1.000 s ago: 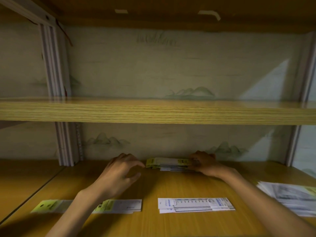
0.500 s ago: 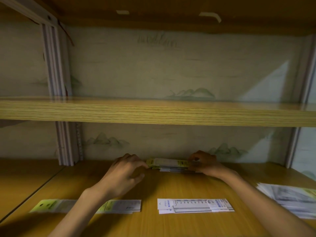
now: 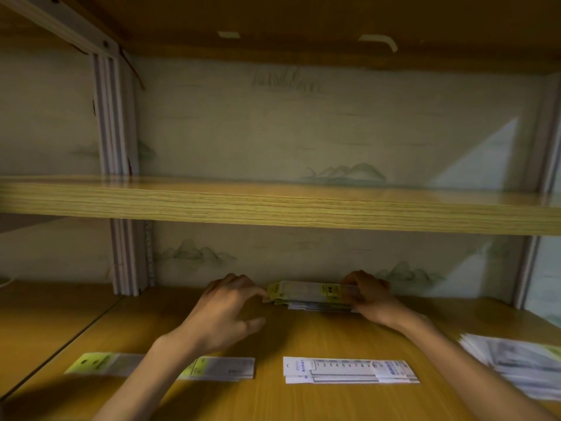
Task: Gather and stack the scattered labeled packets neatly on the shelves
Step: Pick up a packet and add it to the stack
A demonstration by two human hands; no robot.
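Yellow-green tabs and pale printed faces marked the stack of packets (image 3: 306,294), which lay flat at the back of the lower shelf (image 3: 303,335) against the wall. Nearer me sat a yellow-tabbed packet pile (image 3: 218,368) partly under my left forearm, then a white numbered packet pile (image 3: 349,369), then a fanned heap of packets (image 3: 516,360). My left hand (image 3: 226,314) curled loosely with its fingertips touching the stack's left end, while my right hand (image 3: 368,296) gripped its right end.
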